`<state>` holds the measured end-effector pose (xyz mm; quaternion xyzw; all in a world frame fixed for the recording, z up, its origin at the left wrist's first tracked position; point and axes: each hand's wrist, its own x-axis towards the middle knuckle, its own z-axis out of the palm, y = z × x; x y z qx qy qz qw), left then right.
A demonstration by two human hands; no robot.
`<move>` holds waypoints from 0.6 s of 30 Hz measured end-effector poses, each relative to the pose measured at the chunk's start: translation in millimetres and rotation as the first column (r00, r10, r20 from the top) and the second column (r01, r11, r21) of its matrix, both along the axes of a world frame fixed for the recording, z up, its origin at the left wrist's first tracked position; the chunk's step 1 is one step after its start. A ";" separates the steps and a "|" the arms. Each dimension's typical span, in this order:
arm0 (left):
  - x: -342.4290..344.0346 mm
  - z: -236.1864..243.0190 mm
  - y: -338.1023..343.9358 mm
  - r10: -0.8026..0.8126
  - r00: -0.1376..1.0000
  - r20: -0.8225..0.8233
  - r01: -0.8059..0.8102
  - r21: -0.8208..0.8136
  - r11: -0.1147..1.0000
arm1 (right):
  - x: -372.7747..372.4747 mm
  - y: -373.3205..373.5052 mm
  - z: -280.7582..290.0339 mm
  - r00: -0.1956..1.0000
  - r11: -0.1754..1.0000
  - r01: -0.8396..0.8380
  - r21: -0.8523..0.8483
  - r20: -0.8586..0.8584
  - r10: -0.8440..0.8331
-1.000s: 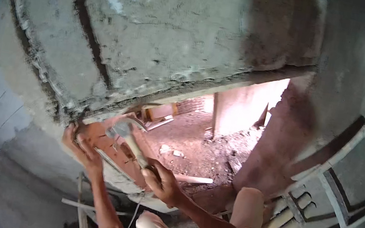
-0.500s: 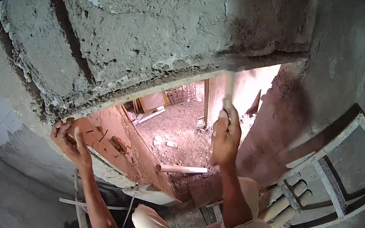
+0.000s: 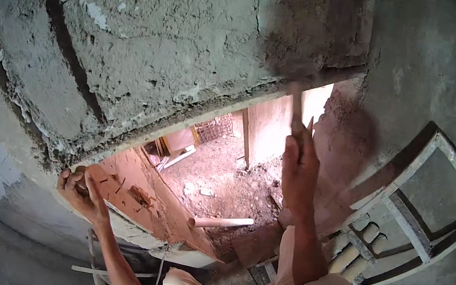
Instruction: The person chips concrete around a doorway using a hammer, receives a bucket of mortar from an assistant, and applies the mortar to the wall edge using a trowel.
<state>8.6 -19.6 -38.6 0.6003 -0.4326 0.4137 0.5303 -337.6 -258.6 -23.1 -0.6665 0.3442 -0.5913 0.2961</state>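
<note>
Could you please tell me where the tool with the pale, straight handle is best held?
Probably low on the pale, straight tool handle, coming from below in the picture, as the right hand does: it is slender and runs upward to a blurred end near the rough grey concrete slab.

Right hand [image 3: 299,175] raised, clenched — left hand [image 3: 83,197] lower, curled.

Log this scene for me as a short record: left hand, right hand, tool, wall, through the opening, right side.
Left hand: fingers curled at the lower left corner of the wall; grip unclear
Right hand: closed around a hand tool
Tool: pale handle pointing up, head blurred near the wall's lower edge
Wall: rough, grey, dark grooves at left
Through the opening: pale pipe on littered ground
Right side: pale barred frame
</note>
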 end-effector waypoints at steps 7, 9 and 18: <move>-5.2 -1.6 -4.7 -0.052 0.998 -0.023 0.050 -0.085 0.995 | -11.6 -35.0 8.4 0.975 0.990 -0.102 0.099 -0.189 0.119; 3.5 0.7 -4.1 -0.065 0.989 0.132 0.076 -0.079 0.994 | -4.8 -29.0 -6.8 0.993 0.996 -0.081 0.023 -0.079 0.083; -12.3 8.5 -11.7 -0.128 0.986 0.108 0.138 -0.086 0.987 | -3.8 -24.5 -12.1 0.973 0.986 -0.164 0.018 -0.162 0.165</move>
